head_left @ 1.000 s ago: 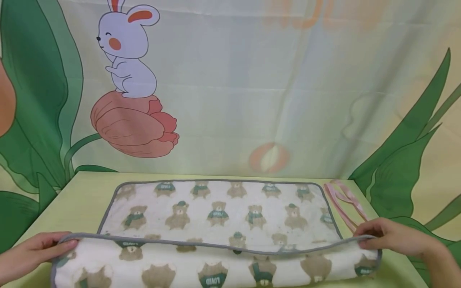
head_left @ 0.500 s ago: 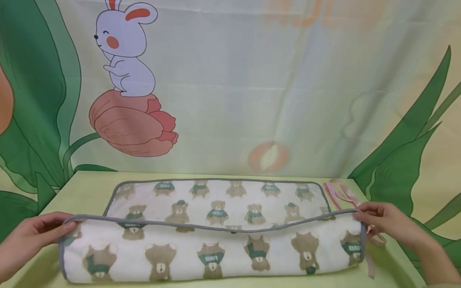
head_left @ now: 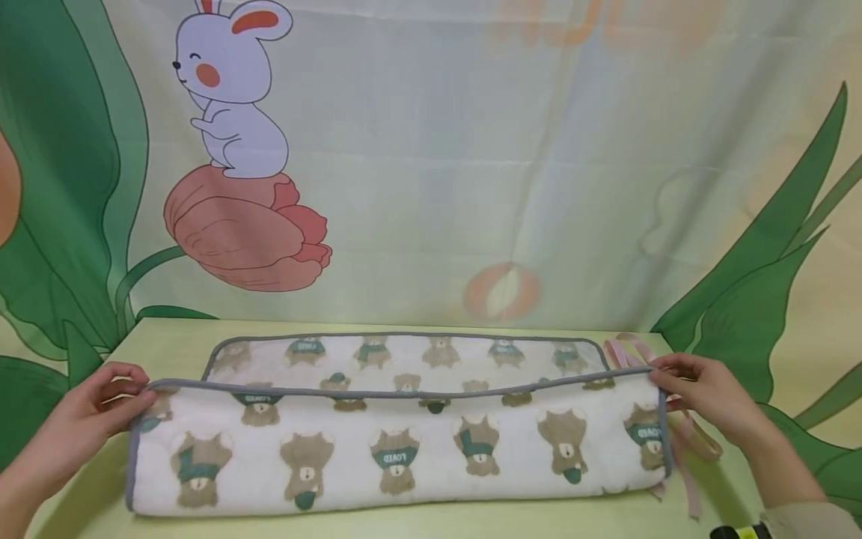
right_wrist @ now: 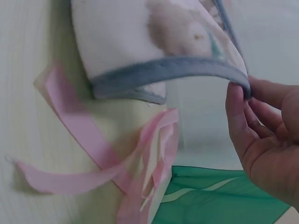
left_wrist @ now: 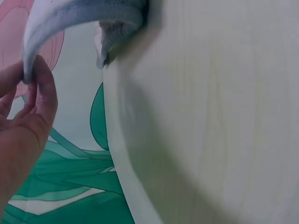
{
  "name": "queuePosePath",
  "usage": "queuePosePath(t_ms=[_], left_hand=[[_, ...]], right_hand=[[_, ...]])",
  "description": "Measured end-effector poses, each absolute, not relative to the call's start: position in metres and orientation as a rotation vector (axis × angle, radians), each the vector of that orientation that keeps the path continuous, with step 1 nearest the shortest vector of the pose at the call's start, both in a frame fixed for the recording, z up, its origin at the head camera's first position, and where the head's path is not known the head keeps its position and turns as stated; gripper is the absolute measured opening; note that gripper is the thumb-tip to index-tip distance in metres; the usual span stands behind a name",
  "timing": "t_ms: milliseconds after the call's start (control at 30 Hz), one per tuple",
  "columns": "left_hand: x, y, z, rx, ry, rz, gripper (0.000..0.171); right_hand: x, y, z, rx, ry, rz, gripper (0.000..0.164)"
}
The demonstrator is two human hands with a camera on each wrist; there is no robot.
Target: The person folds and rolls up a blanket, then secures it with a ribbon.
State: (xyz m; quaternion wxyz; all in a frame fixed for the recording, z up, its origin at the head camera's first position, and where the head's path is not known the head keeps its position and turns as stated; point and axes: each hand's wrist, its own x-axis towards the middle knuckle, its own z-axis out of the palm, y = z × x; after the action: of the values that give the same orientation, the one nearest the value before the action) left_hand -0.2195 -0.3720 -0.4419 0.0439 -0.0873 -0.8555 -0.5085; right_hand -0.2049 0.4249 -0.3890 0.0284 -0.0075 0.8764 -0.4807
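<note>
A white blanket [head_left: 350, 457] printed with brown bears and edged in grey binding lies across the table, its near part folded up and over. My left hand [head_left: 101, 412] pinches the lifted edge at its left corner, and my right hand [head_left: 707, 397] pinches the same edge at the right corner. Behind that raised edge, the far part of the blanket rests flat. In the left wrist view the corner sits between thumb and fingers of the left hand [left_wrist: 28, 102]. The right wrist view shows the right hand [right_wrist: 266, 130] gripping the bound corner, with the fold curving below.
A pink ribbon [head_left: 694, 442] lies loose on the table at the right, partly behind the right hand. The pale green table [head_left: 161, 352] meets a printed curtain [head_left: 404, 187] with a rabbit and flowers. A small black-and-yellow object [head_left: 741, 532] shows at the bottom right.
Both hands have raised the near edge and carried it away from me over the blanket. Less of the far part shows, and more of the underside faces me.
</note>
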Motion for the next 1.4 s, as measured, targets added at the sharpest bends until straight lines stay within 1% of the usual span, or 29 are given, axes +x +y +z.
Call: queuePosePath(t_ms=[67, 300, 467, 667, 1067, 1400], left_hand=[[-0.222, -0.368, -0.442, -0.287, -2.657, -1.481, 0.018], [-0.227, -0.359, -0.440, -0.316, -2.824, -1.239, 0.030], [-0.234, -0.357, -0.440, -0.285, -2.846, -1.157, 0.029], [-0.245, -0.356, -0.439, -0.231, -2.868, -1.139, 0.032], [-0.259, -0.356, -0.436, -0.149, -2.862, -1.133, 0.036], [-0.276, -0.349, -0.425, -0.086, -2.840, -1.135, 0.034]], right_hand=[[-0.207, 0.421, -0.392, -0.031, 2.729, -1.459, 0.045], [-0.215, 0.415, -0.401, -0.019, 2.718, -1.405, 0.039], [-0.223, 0.414, -0.403, -0.023, 2.784, -1.318, 0.036], [-0.230, 0.414, -0.402, -0.009, 2.893, -1.167, 0.036], [-0.245, 0.416, -0.396, 0.014, 2.933, -1.073, 0.040], [-0.257, 0.419, -0.394, 0.078, 2.877, -1.180, 0.036]])
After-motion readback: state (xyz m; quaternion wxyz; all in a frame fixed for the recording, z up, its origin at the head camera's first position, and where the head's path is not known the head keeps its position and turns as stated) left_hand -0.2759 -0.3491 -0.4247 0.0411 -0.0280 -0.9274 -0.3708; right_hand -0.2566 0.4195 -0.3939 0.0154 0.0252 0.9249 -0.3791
